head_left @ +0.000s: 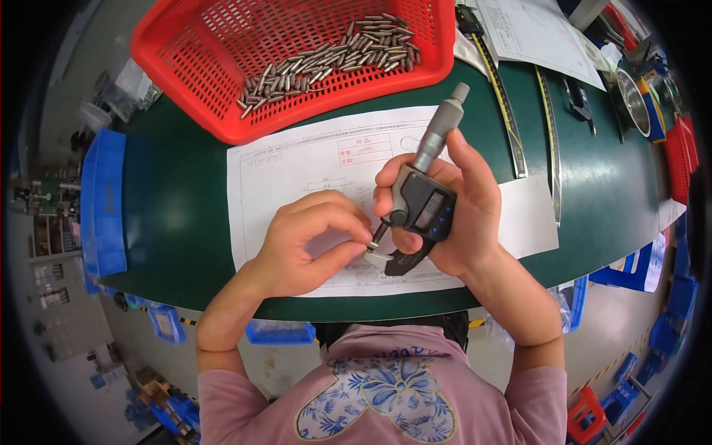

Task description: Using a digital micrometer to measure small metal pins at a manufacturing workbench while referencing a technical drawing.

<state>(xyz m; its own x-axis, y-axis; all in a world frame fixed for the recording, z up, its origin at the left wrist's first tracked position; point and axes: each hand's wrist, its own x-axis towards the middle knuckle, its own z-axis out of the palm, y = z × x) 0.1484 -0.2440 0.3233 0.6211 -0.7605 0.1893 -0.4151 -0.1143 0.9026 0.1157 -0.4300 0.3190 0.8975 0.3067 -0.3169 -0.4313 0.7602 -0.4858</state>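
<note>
I see a green desk carrying a red basket, then a printed sheet. Over the sheet I have a digital micrometer, its frame wrapped by the right hand; the left hand pinches a small metal piece at the micrometer's measuring gap.

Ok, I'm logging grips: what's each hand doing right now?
Left hand: closed, pinching a small metal piece.
Right hand: closed, holding the digital micrometer.
</note>
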